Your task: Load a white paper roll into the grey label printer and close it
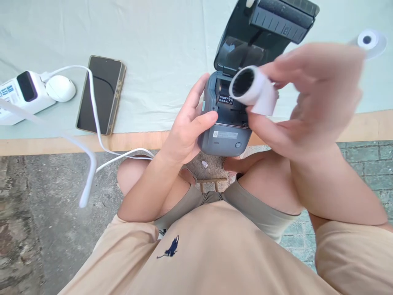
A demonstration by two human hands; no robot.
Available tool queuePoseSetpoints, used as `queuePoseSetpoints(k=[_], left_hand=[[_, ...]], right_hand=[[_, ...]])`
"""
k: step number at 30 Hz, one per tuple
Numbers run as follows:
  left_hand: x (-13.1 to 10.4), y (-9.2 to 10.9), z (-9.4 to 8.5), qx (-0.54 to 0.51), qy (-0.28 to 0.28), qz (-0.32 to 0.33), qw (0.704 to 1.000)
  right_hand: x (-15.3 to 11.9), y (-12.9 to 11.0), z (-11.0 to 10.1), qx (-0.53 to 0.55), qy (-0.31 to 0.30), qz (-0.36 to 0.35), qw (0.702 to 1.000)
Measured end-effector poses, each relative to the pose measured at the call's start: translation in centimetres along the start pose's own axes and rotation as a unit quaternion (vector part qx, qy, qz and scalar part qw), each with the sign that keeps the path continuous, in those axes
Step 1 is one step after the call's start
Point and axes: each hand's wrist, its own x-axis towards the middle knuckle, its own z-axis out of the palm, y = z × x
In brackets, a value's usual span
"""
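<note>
My left hand (190, 127) is closed round the left side of a small dark grey label printer (225, 141), thumb on its front edge. The printer's lid (242, 49) is swung up, baring the compartment with a printed sticker inside. Just above that compartment, my right hand (307, 98) pinches a white paper roll (260, 94) between thumb and fingers. The roll's dark hollow core faces left toward me, and a short flap of paper hangs loose from it. Part of the right hand is smeared by motion.
Another white roll (367, 39) stands on the pale tablecloth (159, 49) at the far right. At the left lie a phone (101, 94) and a white power strip (24, 98) with a plugged-in charger (60, 88). White cables cross the table's wooden edge (138, 141) near my left arm.
</note>
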Motion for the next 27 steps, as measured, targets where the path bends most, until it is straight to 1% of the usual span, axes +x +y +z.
queuePoseSetpoints(k=[2,4,5,7,9,11,13,14,16,18,19,20,21,22,24,25,26,27], left_hand=[[0.0,-0.1,0.0,-0.004,0.007,0.004,1.000],[0.0,-0.1,0.1,-0.001,0.014,0.001,1.000],[0.0,0.0,0.1,0.003,0.017,-0.002,1.000],[0.0,0.1,0.2,0.009,0.015,-0.006,1.000],[-0.1,0.1,0.3,0.009,0.009,-0.001,1.000],[0.0,0.1,0.3,0.004,0.005,0.012,1.000],[0.2,-0.1,0.1,-0.003,-0.003,0.024,1.000],[0.3,-0.2,-0.1,-0.004,-0.012,0.034,0.999],[0.6,-0.6,-0.7,0.012,-0.037,0.052,0.998],[0.9,-0.9,-1.3,0.043,-0.052,0.068,0.995],[1.0,-1.1,-1.5,0.058,-0.056,0.072,0.994],[1.0,-1.2,-1.7,0.067,-0.059,0.076,0.993],[1.0,-1.3,-1.9,0.073,-0.063,0.080,0.992],[1.0,-1.4,-2.0,0.075,-0.068,0.088,0.991],[1.0,-1.6,-2.2,0.082,-0.079,0.100,0.988],[1.0,-1.7,-2.2,0.087,-0.083,0.105,0.987],[1.0,-1.8,-2.3,0.092,-0.084,0.107,0.986],[1.0,-1.8,-2.3,0.097,-0.083,0.108,0.986]], right_hand=[[0.1,-0.4,0.4,-0.095,-0.023,-0.031,0.995],[0.3,-0.2,0.6,-0.172,-0.055,-0.028,0.983],[0.4,0.0,0.6,-0.183,-0.066,-0.025,0.981],[0.5,0.4,0.6,-0.173,-0.065,-0.037,0.982],[0.5,0.5,0.6,-0.145,-0.020,-0.075,0.986],[0.3,0.1,0.6,-0.134,0.026,-0.121,0.983],[0.0,-0.5,0.9,-0.132,0.054,-0.162,0.976],[-0.1,-0.8,1.1,-0.131,0.058,-0.175,0.974],[-0.4,-1.3,1.6,-0.138,0.041,-0.190,0.971],[-0.5,-1.4,2.0,-0.144,-0.004,-0.201,0.969],[-0.5,-1.3,2.0,-0.132,-0.026,-0.210,0.968],[-0.5,-1.1,1.9,-0.109,-0.033,-0.213,0.970],[-0.3,-0.8,1.7,-0.080,-0.015,-0.204,0.976],[-0.2,-0.4,1.3,-0.055,0.020,-0.181,0.982],[0.2,0.2,0.4,-0.034,0.090,-0.092,0.991],[0.5,0.4,-0.1,-0.031,0.102,-0.042,0.993],[0.7,0.6,-0.5,-0.025,0.090,-0.003,0.996],[0.9,0.7,-0.8,-0.016,0.046,0.026,0.998]])
